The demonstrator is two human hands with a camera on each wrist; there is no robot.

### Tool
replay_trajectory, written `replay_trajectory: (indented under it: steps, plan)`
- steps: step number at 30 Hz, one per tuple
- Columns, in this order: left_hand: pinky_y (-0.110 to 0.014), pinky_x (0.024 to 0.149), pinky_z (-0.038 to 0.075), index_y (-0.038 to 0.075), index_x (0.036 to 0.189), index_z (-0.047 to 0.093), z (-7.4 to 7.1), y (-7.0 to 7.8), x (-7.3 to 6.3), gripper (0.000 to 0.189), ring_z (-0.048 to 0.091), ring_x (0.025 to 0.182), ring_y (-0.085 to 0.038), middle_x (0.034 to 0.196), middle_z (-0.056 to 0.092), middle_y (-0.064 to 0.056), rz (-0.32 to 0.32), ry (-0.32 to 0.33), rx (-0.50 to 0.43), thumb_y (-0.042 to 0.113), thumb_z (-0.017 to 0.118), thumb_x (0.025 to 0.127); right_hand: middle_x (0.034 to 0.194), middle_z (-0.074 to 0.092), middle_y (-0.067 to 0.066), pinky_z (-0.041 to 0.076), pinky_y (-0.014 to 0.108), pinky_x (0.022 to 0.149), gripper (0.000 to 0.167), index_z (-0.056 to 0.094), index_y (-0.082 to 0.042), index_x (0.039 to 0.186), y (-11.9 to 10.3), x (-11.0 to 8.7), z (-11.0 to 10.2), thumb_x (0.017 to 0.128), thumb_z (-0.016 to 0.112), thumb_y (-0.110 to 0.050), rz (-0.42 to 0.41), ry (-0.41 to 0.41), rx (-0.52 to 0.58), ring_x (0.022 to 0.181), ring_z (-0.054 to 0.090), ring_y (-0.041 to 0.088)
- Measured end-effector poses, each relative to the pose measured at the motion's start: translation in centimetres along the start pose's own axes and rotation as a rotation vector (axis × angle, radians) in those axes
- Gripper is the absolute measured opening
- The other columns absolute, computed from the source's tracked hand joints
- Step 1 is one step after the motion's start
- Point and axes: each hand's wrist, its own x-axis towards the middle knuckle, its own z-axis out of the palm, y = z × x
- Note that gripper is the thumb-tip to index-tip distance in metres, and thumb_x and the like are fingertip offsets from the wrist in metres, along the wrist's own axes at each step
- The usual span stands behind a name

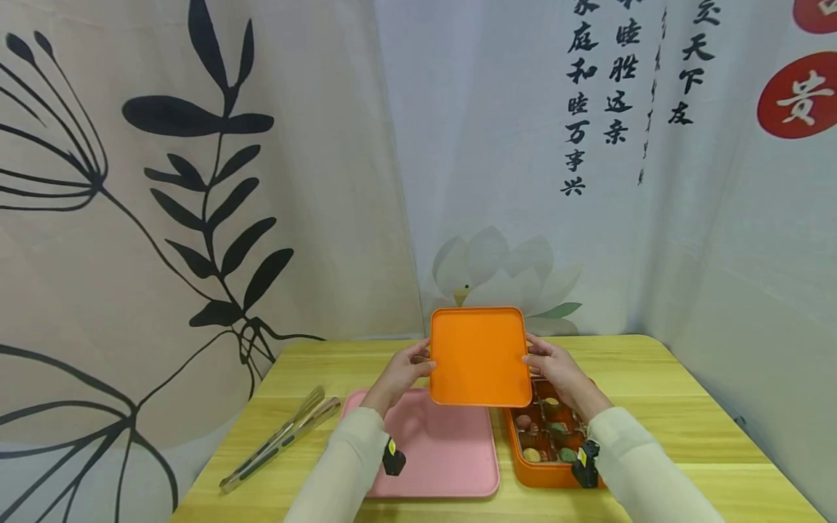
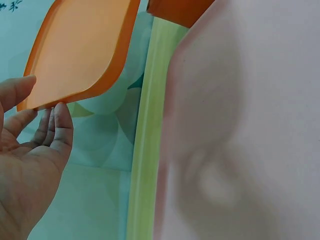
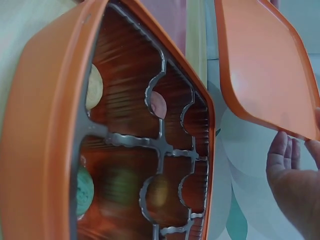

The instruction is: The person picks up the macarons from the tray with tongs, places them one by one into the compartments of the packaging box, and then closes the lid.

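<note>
Both hands hold up a square orange lid (image 1: 480, 356) by its opposite side edges, its raised rim showing. My left hand (image 1: 402, 374) grips the left edge, thumb on the face and fingers on the rim in the left wrist view. The right edge is gripped by my right hand (image 1: 559, 370); in the right wrist view its fingertips meet the rim. Below the right hand stands an orange box (image 1: 546, 476) with a clear divided insert (image 3: 162, 145). Several small round pieces lie in its compartments, among them a pink one (image 3: 158, 104) and a green one (image 3: 85, 191).
A pink tray (image 1: 445, 465) lies on the wooden table (image 1: 680, 428), left of the box and partly under the left forearm. Metal tongs (image 1: 281, 439) rest further left. Behind the table hangs a printed curtain (image 1: 327, 181).
</note>
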Motion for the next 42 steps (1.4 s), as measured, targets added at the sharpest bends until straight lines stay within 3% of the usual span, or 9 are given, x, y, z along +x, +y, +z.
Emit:
replay_trajectory:
  steps: [8,16,22,31,36,42]
  plan:
    - [-0.044,0.097,0.045,0.009,0.154,0.035,0.2,0.8,-0.1,0.063,0.051,0.113,-0.026,0.129,0.049,-0.014,0.027,0.015,0.049,0.011,0.063,0.098,0.148,0.031,0.03,0.033,0.057,0.108,0.065,0.016,-0.005,0.158,-0.3,0.2,-0.3,0.102,0.05,-0.007,-0.034,-0.028,0.004,0.132,0.04,0.045]
    - [-0.048,0.104,0.041,0.013,0.154,0.035,0.4,1.7,0.2,0.066,0.047,0.123,-0.029,0.138,0.047,-0.011,0.046,0.022,0.035,0.011,0.064,0.096,0.152,0.025,0.033,0.025,0.055,0.112,0.065,0.012,-0.002,0.158,-0.7,0.2,-0.8,0.103,0.046,-0.003,-0.087,-0.068,0.057,0.139,0.031,0.046]
    - [-0.049,0.106,0.038,0.014,0.155,0.035,0.6,2.0,0.4,0.066,0.044,0.127,-0.029,0.14,0.047,-0.009,0.043,0.029,0.045,0.014,0.065,0.096,0.15,0.029,0.03,0.021,0.059,0.113,0.065,0.015,-0.01,0.159,-1.1,0.0,-1.4,0.103,0.047,-0.007,-0.095,-0.047,0.014,0.139,0.031,0.046]
    - [-0.048,0.104,0.039,0.023,0.157,0.03,0.9,2.4,0.4,0.069,0.044,0.125,-0.029,0.14,0.045,-0.011,0.03,0.011,0.033,0.013,0.063,0.097,0.148,0.035,0.028,0.029,0.056,0.111,0.067,0.012,-0.017,0.16,-1.4,-0.1,-1.8,0.104,0.048,-0.008,-0.072,-0.03,0.008,0.135,0.038,0.044]
    - [-0.045,0.102,0.042,0.024,0.157,0.029,0.9,2.6,0.3,0.068,0.046,0.119,-0.029,0.139,0.047,-0.013,0.037,-0.004,0.037,0.012,0.061,0.099,0.147,0.033,0.029,0.029,0.055,0.111,0.066,0.011,-0.015,0.16,-1.4,-0.3,-1.8,0.105,0.047,-0.009,-0.069,-0.038,0.036,0.137,0.035,0.044]
    - [-0.048,0.105,0.04,0.023,0.157,0.029,0.9,2.5,-0.1,0.068,0.047,0.125,-0.029,0.142,0.049,-0.012,0.031,0.0,0.066,0.013,0.061,0.099,0.151,0.03,0.03,0.025,0.055,0.112,0.067,0.012,-0.012,0.16,-1.4,-0.5,-1.5,0.105,0.049,-0.012,-0.075,-0.043,0.05,0.139,0.032,0.045]
